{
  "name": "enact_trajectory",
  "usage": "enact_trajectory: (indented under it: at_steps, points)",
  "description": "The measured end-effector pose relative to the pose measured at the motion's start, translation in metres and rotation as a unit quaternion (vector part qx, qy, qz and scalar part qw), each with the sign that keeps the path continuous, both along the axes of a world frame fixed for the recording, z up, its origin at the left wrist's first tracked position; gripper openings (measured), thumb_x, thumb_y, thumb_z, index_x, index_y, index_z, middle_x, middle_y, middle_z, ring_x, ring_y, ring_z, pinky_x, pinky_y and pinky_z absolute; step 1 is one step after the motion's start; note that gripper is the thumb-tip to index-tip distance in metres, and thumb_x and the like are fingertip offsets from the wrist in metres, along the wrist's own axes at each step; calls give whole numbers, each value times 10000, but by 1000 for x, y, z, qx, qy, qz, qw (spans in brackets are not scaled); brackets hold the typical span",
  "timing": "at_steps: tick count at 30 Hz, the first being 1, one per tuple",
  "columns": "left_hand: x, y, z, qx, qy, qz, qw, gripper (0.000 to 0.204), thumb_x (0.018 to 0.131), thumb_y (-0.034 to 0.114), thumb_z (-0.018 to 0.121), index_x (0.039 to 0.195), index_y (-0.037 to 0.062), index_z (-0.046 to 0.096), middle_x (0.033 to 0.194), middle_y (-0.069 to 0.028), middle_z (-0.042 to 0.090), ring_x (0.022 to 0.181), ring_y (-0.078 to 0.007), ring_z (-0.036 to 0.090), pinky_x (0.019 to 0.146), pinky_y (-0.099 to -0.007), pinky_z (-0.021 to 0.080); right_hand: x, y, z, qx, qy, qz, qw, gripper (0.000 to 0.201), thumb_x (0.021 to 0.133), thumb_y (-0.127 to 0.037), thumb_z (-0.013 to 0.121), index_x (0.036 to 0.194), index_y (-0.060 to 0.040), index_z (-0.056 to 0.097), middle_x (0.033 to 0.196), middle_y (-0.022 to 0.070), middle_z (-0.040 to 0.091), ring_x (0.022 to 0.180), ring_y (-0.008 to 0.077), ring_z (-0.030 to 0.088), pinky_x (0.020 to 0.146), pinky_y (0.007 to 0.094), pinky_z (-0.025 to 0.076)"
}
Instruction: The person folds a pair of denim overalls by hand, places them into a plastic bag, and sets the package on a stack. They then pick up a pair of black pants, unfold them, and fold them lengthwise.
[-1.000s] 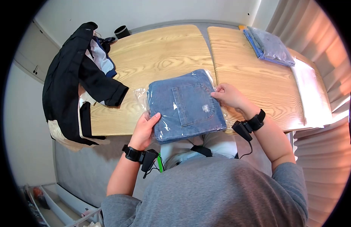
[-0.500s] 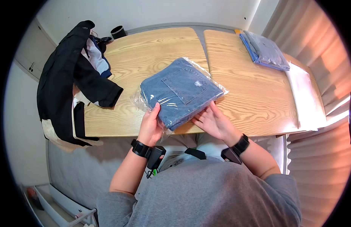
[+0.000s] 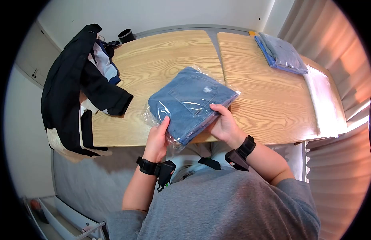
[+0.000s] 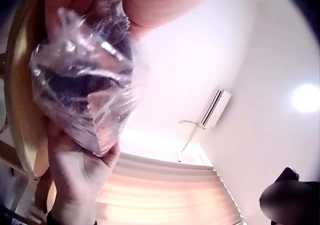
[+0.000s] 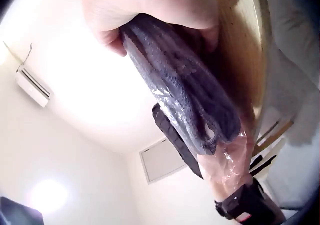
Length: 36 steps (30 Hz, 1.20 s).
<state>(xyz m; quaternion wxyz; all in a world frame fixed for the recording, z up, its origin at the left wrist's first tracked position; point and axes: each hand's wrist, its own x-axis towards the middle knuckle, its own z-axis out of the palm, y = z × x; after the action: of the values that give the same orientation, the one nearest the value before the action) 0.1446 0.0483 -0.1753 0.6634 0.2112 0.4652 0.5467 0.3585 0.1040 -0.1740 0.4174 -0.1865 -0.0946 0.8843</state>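
Holding the bagged jeans (image 3: 190, 103) at the near edge of the bench (image 3: 269, 100), we have one hand on each near side of the packet. Our left hand (image 3: 156, 138) grips the near-left corner, thumb lying up on the clear plastic and fingers tucked beneath, where loose bag bunches out. Our right hand (image 3: 221, 124) clasps the near-right side, its thumb on top and the fingers curled under the fold of denim; the right wrist view shows the folded layers (image 5: 185, 92) pinched in that hand. The packet lies skewed on the bench, its long axis running from the near-left toward the far-right, its far corner pointing at the seam between the two bench halves and the pocket face up. Its near part overhangs the edge toward us, so the thing lies forward and up from both sets of fingers, and neither hand is clearly the nearer; both are already on it.

Well apart at the far-right corner rests a second bagged garment (image 3: 280, 52), with a flat sheet of clear plastic (image 3: 323, 100) along the right edge. At the left edge a heap of dark clothes (image 3: 79, 84) hangs over the side, and a dark cup (image 3: 126, 35) stands at the far-left corner. We see nothing between the packet and these things.
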Motion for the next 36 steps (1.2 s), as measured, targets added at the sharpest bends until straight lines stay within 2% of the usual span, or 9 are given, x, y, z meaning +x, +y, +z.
enact_trajectory:
  at_steps: [5,9,11,17,24,30,32,34,36]
  points:
    - [-3,-2,0,3,125,-13,992,371,905,357,586,1075,27,587,871,-39,642,649,-118,578,538,-260,466,-2,7,-14,27,-81,-67,994,352,834,-168,568,1149,-27,500,1123,108,598,1029,267,561,939,458,413]
    - [-7,-3,11,-20,169,-28,985,392,900,360,592,1099,23,569,904,-46,642,695,-129,599,583,-275,489,-1,4,-8,10,-23,-19,999,356,826,-152,556,1153,-23,499,1131,114,598,1033,269,563,952,445,412]
    - [-7,-7,16,-46,163,-67,983,444,913,328,579,1230,24,510,1105,-66,620,961,-146,603,787,-289,486,-2,4,-10,-4,-13,-25,1000,474,806,-153,531,1240,14,445,1184,160,577,1074,311,554,1008,465,371]
    - [2,-10,20,33,177,-66,981,363,934,356,534,1097,32,553,943,-31,613,826,-97,586,692,-260,465,14,3,2,-9,-5,-24,1000,401,811,-167,530,1171,1,481,1107,141,618,995,288,599,933,456,430]
    - [34,3,20,156,194,-158,955,463,1003,415,292,1183,32,480,1075,-99,608,847,-150,596,738,-282,471,103,12,76,43,-8,-105,994,326,812,-134,521,1113,-10,516,1098,136,617,1013,274,597,938,442,446]
    - [46,25,-12,126,300,-92,941,251,983,222,436,1089,11,524,914,-79,637,690,-72,558,586,-197,437,214,80,120,129,-70,-303,942,276,817,-124,515,1065,-3,527,1067,122,621,979,261,598,927,427,453]
    - [54,23,-16,161,372,-72,911,205,949,179,488,1026,2,560,872,-96,641,678,-126,578,592,-248,453,255,121,121,149,-57,-337,928,269,818,-125,518,1055,1,528,1078,125,618,991,262,590,933,424,448]
    - [61,25,-20,274,546,-61,789,172,903,141,532,950,-12,595,823,-122,633,678,-213,592,619,-311,467,288,161,120,165,-43,-369,914,262,818,-125,522,1045,6,529,1089,127,614,1003,262,582,939,421,442]
    - [69,25,-10,275,577,-61,767,166,874,134,546,910,-11,618,805,-145,621,713,-289,597,659,-355,473,314,197,115,111,-49,-453,883,251,818,-123,529,1029,13,530,1107,133,608,1039,277,558,979,425,407]
